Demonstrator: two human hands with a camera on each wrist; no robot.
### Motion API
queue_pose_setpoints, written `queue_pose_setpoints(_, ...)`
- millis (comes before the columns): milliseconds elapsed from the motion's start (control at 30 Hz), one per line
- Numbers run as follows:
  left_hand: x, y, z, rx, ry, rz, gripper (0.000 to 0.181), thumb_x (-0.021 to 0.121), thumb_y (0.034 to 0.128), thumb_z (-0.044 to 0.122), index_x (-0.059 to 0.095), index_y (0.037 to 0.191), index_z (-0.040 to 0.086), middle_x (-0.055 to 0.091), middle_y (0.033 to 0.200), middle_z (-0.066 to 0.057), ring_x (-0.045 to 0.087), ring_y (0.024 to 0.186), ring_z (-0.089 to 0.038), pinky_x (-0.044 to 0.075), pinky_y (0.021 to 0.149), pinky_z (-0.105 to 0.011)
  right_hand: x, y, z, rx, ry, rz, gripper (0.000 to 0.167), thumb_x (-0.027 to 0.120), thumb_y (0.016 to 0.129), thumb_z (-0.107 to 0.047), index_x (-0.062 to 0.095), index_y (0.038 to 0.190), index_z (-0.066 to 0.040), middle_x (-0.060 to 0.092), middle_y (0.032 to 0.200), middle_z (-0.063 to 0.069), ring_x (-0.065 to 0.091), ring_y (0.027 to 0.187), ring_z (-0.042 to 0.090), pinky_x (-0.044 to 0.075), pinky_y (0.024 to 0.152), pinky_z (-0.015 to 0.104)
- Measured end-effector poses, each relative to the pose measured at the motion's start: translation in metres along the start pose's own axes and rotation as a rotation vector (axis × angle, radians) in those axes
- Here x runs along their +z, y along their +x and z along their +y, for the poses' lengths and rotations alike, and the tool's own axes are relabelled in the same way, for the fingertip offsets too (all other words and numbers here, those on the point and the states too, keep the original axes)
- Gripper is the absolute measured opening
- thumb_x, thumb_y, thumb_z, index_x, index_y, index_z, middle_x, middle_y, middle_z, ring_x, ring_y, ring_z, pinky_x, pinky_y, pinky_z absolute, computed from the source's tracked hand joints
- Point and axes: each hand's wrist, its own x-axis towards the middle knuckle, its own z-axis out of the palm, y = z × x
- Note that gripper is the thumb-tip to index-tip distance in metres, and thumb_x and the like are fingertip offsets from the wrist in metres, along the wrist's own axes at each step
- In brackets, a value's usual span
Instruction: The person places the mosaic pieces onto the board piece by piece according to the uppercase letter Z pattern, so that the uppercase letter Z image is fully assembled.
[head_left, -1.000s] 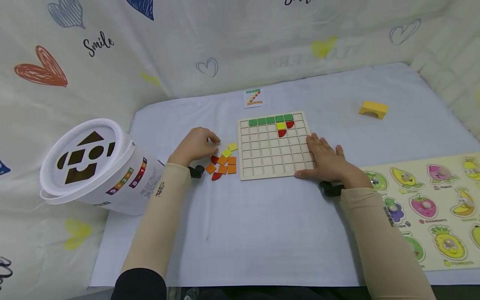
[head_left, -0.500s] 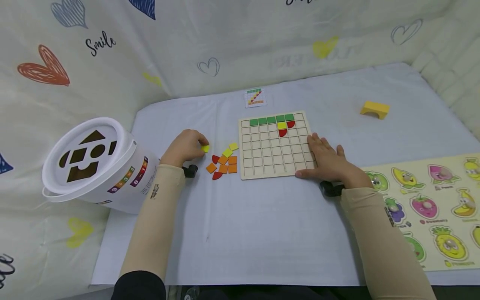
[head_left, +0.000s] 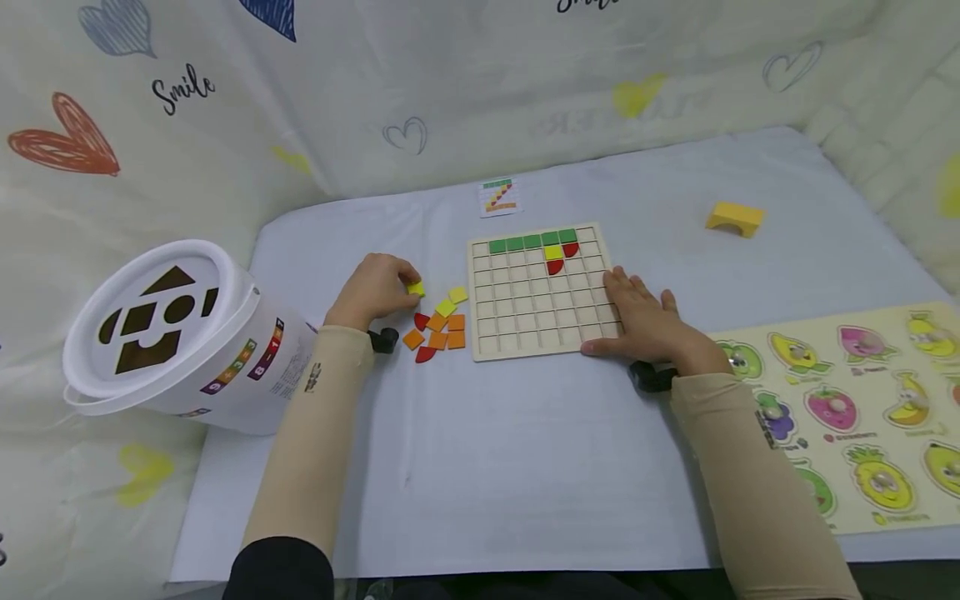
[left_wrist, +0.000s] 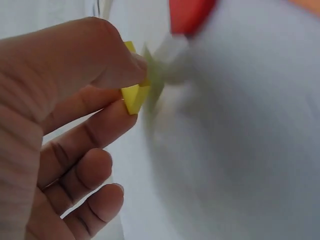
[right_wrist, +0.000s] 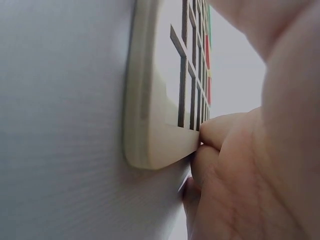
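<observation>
Left wrist view: the left hand pinches one yellow piece between thumb and fingers, a closure largely hidden in the head view. The latter shows, loose beside the grid board, five orange squares, two yellow squares and two red pieces; set on it, five green squares, one yellow square, two red quarter-rounds. The right hand, fingers extended, touches its edge without grasping.
</observation>
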Motion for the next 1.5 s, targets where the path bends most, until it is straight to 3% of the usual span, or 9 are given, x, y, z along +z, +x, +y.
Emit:
queue_pose_setpoints(233, 0.009, 0.021, 0.039, 0.069, -0.037, -0.006, 0.032, 0.081, 0.0852, 0.023, 0.078, 0.114, 0.010, 0.073, 0.110, -0.005, 0.058, 0.103, -0.024, 0.053, 0.098, -0.039, 0.000, 0.000, 0.000, 0.005, -0.004, 0.006, 0.128, 0.076, 0.086, -0.061, -0.007, 0.166, -0.007, -0.013, 0.174, 0.017, -0.008, 0.161, 0.046, -0.009, 0.122, 0.075)
queue_pose_setpoints(467, 0.020, 0.041, 0.079, 0.204, -0.029, -0.029, 0.032, 0.080, 0.0842, 0.020, 0.079, 0.114, 0.008, 0.075, 0.112, -0.006, 0.061, 0.104, -0.022, 0.053, 0.102, -0.037, 0.002, 0.001, -0.001, 0.020, 0.010, 0.019, 0.129, 0.079, 0.083, -0.060, -0.004, 0.167, -0.008, -0.010, 0.175, 0.017, -0.006, 0.162, 0.045, -0.009, 0.122, 0.075)
queue_pose_setpoints(667, 0.029, 0.052, 0.109, 0.281, -0.015, -0.049, 0.029, 0.077, 0.0848, 0.017, 0.079, 0.113, 0.009, 0.074, 0.106, -0.005, 0.060, 0.098, -0.021, 0.052, 0.095, -0.035, 0.002, 0.001, 0.000, 0.035, 0.001, 0.014, 0.127, 0.078, 0.085, -0.059, -0.004, 0.167, -0.010, -0.011, 0.175, 0.014, -0.007, 0.162, 0.044, -0.010, 0.123, 0.074)
queue_pose_setpoints(867, 0.038, 0.062, 0.133, 0.326, -0.015, -0.074, 0.016, 0.073, 0.0836, 0.012, 0.077, 0.099, 0.011, 0.065, 0.089, -0.004, 0.054, 0.086, -0.019, 0.044, 0.078, -0.031, 0.001, -0.001, -0.001, 0.030, 0.008, 0.017, 0.125, 0.078, 0.085, -0.058, -0.003, 0.167, -0.009, -0.009, 0.176, 0.015, -0.006, 0.162, 0.044, -0.009, 0.123, 0.074)
queue_pose_setpoints(967, 0.041, 0.064, 0.141, 0.349, -0.013, -0.080, 0.014, 0.072, 0.0847, 0.012, 0.077, 0.098, 0.011, 0.063, 0.087, -0.003, 0.053, 0.084, -0.019, 0.042, 0.076, -0.031, 0.001, -0.001, -0.002, 0.034, 0.012, 0.022, 0.125, 0.079, 0.085, -0.058, -0.002, 0.168, -0.009, -0.008, 0.176, 0.015, -0.005, 0.162, 0.044, -0.008, 0.123, 0.074)
queue_pose_setpoints(1100, 0.042, 0.066, 0.146, 0.363, 0.010, -0.076, 0.017, 0.072, 0.0876, 0.013, 0.078, 0.103, 0.011, 0.065, 0.089, -0.004, 0.054, 0.088, -0.019, 0.046, 0.083, -0.031, 0.001, 0.000, -0.004, 0.028, 0.002, 0.015, 0.126, 0.078, 0.085, -0.060, -0.002, 0.168, -0.010, -0.009, 0.176, 0.015, -0.006, 0.162, 0.044, -0.008, 0.123, 0.074)
queue_pose_setpoints(1300, 0.041, 0.067, 0.146, 0.367, 0.036, -0.076, 0.020, 0.071, 0.0915, 0.013, 0.080, 0.109, 0.011, 0.070, 0.093, -0.004, 0.055, 0.094, -0.019, 0.050, 0.093, -0.033, 0.000, 0.004, -0.007, 0.027, -0.012, 0.007, 0.126, 0.078, 0.085, -0.060, -0.004, 0.168, -0.010, -0.010, 0.176, 0.014, -0.006, 0.163, 0.043, -0.009, 0.123, 0.073)
queue_pose_setpoints(1500, 0.040, 0.065, 0.141, 0.408, 0.014, -0.088, 0.012, 0.070, 0.0928, 0.014, 0.077, 0.099, 0.007, 0.058, 0.082, -0.002, 0.050, 0.090, -0.019, 0.044, 0.087, -0.032, -0.003, 0.003, -0.006, 0.029, -0.016, -0.006, 0.128, 0.077, 0.085, -0.061, -0.006, 0.167, -0.010, -0.012, 0.175, 0.014, -0.008, 0.162, 0.043, -0.010, 0.123, 0.074)
